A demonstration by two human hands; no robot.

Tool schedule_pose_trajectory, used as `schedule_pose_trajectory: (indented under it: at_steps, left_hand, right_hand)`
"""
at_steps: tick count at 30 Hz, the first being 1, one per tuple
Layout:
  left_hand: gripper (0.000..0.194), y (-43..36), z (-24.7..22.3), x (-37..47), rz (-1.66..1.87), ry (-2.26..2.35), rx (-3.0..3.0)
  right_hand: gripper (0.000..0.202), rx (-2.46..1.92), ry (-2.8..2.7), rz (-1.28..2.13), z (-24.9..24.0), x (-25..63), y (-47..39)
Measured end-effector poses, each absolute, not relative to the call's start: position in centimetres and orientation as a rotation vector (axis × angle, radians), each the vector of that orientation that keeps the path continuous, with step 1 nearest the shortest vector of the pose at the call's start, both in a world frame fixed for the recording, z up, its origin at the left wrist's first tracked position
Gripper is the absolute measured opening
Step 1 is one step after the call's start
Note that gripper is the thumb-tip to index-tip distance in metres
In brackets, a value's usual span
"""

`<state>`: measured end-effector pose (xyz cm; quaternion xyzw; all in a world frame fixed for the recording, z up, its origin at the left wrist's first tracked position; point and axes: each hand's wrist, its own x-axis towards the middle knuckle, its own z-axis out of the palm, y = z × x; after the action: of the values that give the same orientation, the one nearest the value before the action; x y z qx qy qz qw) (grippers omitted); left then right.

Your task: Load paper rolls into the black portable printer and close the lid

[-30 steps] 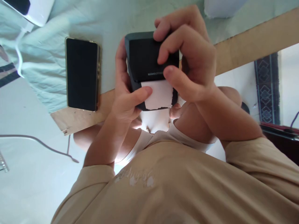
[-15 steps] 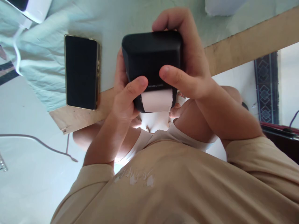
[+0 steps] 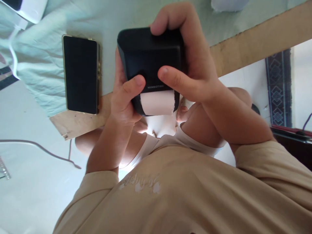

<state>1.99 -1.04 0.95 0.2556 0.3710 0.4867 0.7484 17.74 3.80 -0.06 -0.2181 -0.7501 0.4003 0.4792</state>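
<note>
Both hands hold a black label printer (image 3: pixel 146 58) above the table's front edge. A strip of white paper (image 3: pixel 158 102) sticks out of its near end, below the printed brand name. My left hand (image 3: pixel 126 94) grips the left side, its thumb on the top face and its other fingers partly hidden behind. Around the right side wraps my right hand (image 3: pixel 190 61), with the thumb on the top face and a bent finger over the far edge. A dark-screened phone (image 3: pixel 81 74) in a clear-edged case lies to the left.
A green cloth (image 3: pixel 46 65) covers the wooden table (image 3: pixel 243 45). At the top left is a white device (image 3: pixel 34 9) with a cable. A white object (image 3: pixel 229 4) stands at the top right. A grey cable (image 3: pixel 36 145) lies at the lower left.
Both hands have moved slightly left and up with the printer. A finger of my right hand has come over the printer's far edge. The view has shifted a little.
</note>
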Motion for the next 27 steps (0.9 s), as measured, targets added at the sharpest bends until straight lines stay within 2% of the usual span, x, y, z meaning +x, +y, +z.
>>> schedule_pose_trajectory:
  at_steps: [3, 8, 14, 16, 20, 27]
  left_hand:
    - [0.102, -1.2, 0.8, 2.0, 1.103, 0.797, 0.545]
    - [0.070, -1.4, 0.1, 2.0, 1.193, 0.748, 0.627]
    - [0.063, -1.2, -1.0, 2.0, 1.231, 0.848, 0.698]
    - [0.066, -1.1, -1.0, 2.0, 1.226, 0.812, 0.678]
    - [0.086, -0.7, -0.6, 1.9, 1.181, 0.758, 0.595]
    - [0.075, -0.5, -0.7, 1.9, 1.242, 0.637, 0.634]
  right_hand:
    - [0.058, -0.618, -1.859, 1.011, 0.2, 18.1, 3.7]
    - [0.063, -0.527, -1.965, 1.134, 0.2, 18.9, 4.5]
    - [0.073, -0.471, -1.941, 1.121, -1.0, 18.8, 5.6]
    - [0.074, -0.445, -1.979, 1.066, -1.3, 18.8, 5.6]
    - [0.064, -0.631, -1.918, 1.027, -1.1, 18.6, 5.0]
    - [0.064, -0.715, -1.957, 0.999, -0.1, 18.8, 4.5]
